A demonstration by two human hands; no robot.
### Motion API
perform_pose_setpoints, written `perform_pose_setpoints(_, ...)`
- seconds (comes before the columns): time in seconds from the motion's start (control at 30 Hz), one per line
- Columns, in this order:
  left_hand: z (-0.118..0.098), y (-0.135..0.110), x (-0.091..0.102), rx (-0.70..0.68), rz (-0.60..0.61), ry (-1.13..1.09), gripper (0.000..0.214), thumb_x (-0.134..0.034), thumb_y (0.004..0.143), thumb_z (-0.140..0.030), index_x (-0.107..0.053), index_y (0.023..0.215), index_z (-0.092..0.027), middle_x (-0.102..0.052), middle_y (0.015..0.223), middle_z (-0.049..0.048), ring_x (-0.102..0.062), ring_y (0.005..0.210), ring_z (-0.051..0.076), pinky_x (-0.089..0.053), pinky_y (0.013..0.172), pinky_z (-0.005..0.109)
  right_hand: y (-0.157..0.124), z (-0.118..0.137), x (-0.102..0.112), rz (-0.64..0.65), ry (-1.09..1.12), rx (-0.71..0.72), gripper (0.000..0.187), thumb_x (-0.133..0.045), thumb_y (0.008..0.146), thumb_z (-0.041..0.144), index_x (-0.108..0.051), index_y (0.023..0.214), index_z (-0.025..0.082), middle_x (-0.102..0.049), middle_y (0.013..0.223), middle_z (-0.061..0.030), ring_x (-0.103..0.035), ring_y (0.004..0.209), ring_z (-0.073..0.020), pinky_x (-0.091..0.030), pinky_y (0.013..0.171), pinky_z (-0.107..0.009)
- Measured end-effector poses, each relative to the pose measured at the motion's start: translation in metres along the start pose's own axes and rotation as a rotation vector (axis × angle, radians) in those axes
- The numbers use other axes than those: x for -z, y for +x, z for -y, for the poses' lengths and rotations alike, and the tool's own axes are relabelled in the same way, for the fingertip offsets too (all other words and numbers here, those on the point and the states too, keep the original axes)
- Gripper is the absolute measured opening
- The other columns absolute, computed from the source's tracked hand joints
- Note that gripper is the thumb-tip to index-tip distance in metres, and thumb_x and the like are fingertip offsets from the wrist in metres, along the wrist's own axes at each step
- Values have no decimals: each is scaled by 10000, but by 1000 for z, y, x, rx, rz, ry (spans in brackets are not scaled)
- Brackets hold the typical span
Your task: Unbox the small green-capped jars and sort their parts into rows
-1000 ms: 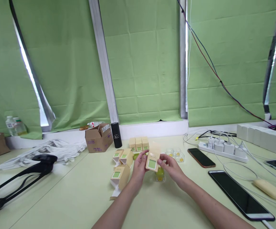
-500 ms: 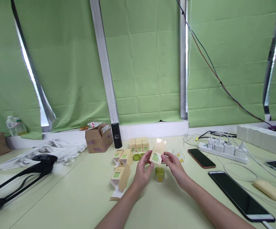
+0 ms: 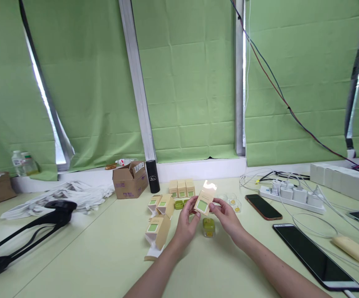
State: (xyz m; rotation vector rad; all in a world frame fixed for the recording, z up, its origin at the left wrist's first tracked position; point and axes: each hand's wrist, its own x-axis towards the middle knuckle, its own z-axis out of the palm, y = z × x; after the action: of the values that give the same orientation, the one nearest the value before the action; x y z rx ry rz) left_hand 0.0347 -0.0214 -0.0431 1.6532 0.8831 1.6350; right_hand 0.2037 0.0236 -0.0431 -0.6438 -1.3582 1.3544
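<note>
Between my two hands is a small cream cardboard box (image 3: 207, 194) with a green square window, its top flap raised. My left hand (image 3: 186, 221) grips its left side, and my right hand (image 3: 227, 217) pinches its right lower edge. Just below it on the table stands a small green-lidded clear jar (image 3: 208, 227). To the left, open cream boxes (image 3: 158, 231) with white inner flaps lie together. Behind my hands, closed cream boxes (image 3: 182, 188) stand in a row. Green lids (image 3: 178, 204) and clear jars (image 3: 233, 203) are partly hidden by my hands.
At right lie a phone (image 3: 263, 206), a tablet (image 3: 316, 256) and a white power strip (image 3: 293, 198) with loose cables. A brown carton (image 3: 130, 180) and black cylinder (image 3: 152, 176) stand at the back. White straps (image 3: 58, 198) and a black frame (image 3: 33, 225) occupy the left.
The whole view has shifted very slightly. Both hands keep hold of the cream box in almost the same pose; nothing else has visibly moved.
</note>
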Motion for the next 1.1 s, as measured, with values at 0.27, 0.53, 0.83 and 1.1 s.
perform_pose_setpoints(0.27,-2,0,0,29,-11,-12,576,-714,883,-428,-548,1390,-214,-617,1394,155,-582,1281,324,-454,1067,437,-1,-5,1,23,0,-7,637,-799,747,640,-581,1181,227,-806,988,-108,-743,1021,-323,-541,924,-469)
perform_pose_setpoints(0.53,1,1,2,-20,9,40,517,-662,927,-430,-521,1377,-217,-600,1397,156,-566,1289,317,-453,1050,433,-2,-4,-1,43,-9,27,603,-808,751,604,-576,1166,235,-802,1017,-96,-740,1019,-297,-563,860,-415)
perform_pose_setpoints(0.83,1,1,-1,1,-32,26,482,-693,909,-387,-517,1330,-234,-610,1358,134,-581,1252,292,-456,999,383,-1,-8,-1,73,6,4,655,-806,745,628,-570,1198,217,-796,1044,-125,-741,1041,-325,-568,880,-450)
perform_pose_setpoints(1.1,-1,1,-2,11,-69,57,464,-719,860,-307,-541,1284,-237,-648,1281,118,-621,1138,267,-464,906,347,-5,-3,-5,70,29,-35,694,-821,697,669,-584,1166,217,-800,1009,-126,-749,1014,-327,-561,875,-432)
